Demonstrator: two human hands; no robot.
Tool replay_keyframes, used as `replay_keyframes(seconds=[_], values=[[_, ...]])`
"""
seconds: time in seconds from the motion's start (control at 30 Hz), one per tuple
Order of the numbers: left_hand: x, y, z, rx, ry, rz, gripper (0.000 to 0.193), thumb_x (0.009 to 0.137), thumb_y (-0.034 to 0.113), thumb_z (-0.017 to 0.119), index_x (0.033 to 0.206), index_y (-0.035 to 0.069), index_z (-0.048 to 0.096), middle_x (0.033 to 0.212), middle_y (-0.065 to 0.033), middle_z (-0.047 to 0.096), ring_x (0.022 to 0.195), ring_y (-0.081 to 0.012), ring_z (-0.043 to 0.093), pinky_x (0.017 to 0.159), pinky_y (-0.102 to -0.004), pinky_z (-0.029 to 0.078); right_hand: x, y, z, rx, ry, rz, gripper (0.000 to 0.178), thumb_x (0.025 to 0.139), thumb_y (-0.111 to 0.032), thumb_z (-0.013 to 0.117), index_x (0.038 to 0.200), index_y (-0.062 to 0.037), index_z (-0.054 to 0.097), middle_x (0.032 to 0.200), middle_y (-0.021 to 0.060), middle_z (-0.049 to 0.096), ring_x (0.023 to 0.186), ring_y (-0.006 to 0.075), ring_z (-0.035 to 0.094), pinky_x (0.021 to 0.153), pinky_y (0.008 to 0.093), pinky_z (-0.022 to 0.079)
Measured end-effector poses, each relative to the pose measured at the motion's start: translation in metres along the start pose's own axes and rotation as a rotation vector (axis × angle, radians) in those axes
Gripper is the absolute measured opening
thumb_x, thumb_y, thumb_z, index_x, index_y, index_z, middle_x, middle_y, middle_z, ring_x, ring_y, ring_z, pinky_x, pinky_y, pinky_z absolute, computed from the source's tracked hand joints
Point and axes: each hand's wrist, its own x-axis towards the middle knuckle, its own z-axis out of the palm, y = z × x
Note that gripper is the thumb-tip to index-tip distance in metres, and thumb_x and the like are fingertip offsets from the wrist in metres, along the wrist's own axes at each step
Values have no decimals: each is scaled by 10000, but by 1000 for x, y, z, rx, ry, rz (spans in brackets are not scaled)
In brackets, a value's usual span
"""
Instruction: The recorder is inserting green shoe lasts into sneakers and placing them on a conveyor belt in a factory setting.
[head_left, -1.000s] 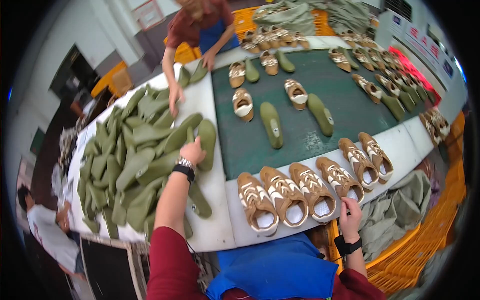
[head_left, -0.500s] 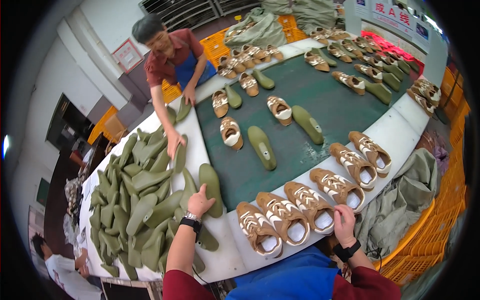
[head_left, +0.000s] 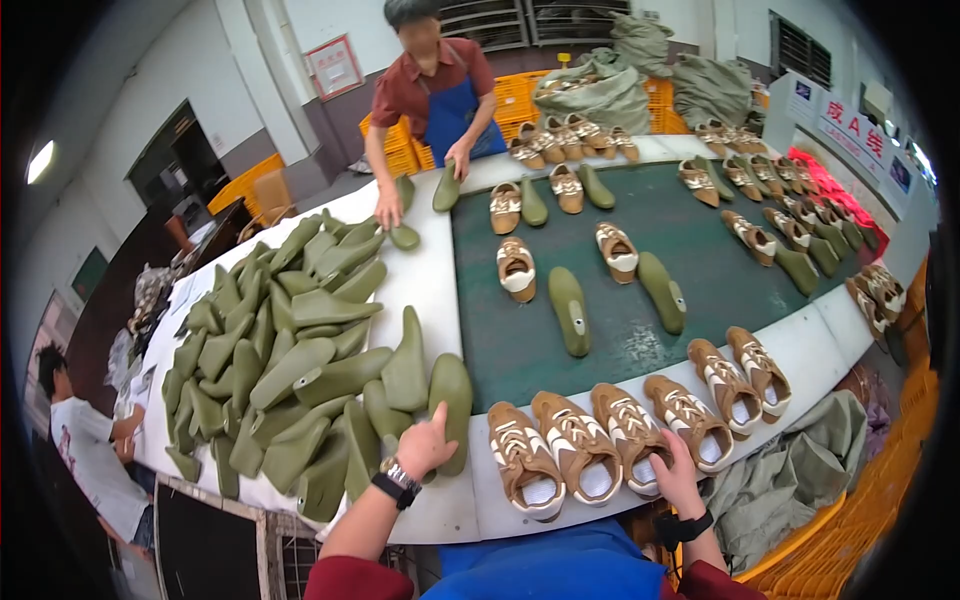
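My left hand [head_left: 425,445] is at the near left of the table, its index finger and thumb against the side of a green shoe last [head_left: 452,390]. Its other fingers are partly hidden. My right hand [head_left: 678,475] grips the heel collar of a brown sneaker [head_left: 615,425] with white stripes and laces, third from the left in the near row. To the left of it stand another sneaker [head_left: 562,430] and the leftmost sneaker [head_left: 515,445]. Close to my right fingers on the other side is a fourth sneaker [head_left: 680,405].
A heap of green lasts [head_left: 290,340] covers the left table. Shoes and lasts lie in pairs on the green belt [head_left: 620,330]. Across the table a co-worker [head_left: 435,90] in a blue apron handles lasts. Orange crates [head_left: 860,520] and grey-green sacking [head_left: 790,460] are at right.
The view has swung left, shifting the scene rightward. My right hand has moved onto the third sneaker's collar; my left stays by the last. The co-worker has straightened and has a hand on another last.
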Motion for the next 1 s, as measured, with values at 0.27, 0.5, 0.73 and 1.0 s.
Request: replay_keyframes(seconds=[0.27,0.5,0.73,1.0], values=[[-33,23,18,-70,136,-68,715,751,299,631,1351,57,329,685,-201,637,634,-363,636,574,-461,517,-10,-81,23,-328,-170,-360,403,737,-188,676,1113,-81,579,1181,173,501,1092,348,479,898,435,411],[-53,24,33,-177,234,-80,701,759,282,617,1356,61,322,655,-176,630,604,-360,625,544,-454,503,-7,-80,44,-461,-203,-367,350,742,-218,664,1069,-105,615,1190,168,492,1084,345,487,895,426,419],[-56,15,28,-294,120,-98,777,745,267,635,1398,115,241,693,-203,628,638,-375,623,590,-462,500,-11,-66,52,-344,-110,-390,254,733,-164,659,975,-87,650,1179,174,499,1068,353,482,901,419,409],[17,-43,-58,-2022,-390,-366,523,865,232,588,1325,163,348,766,-20,553,452,-46,431,374,-201,349,-9,-63,49,-268,-92,-373,237,735,-186,652,957,-102,658,1184,174,503,1074,351,483,900,427,400]])
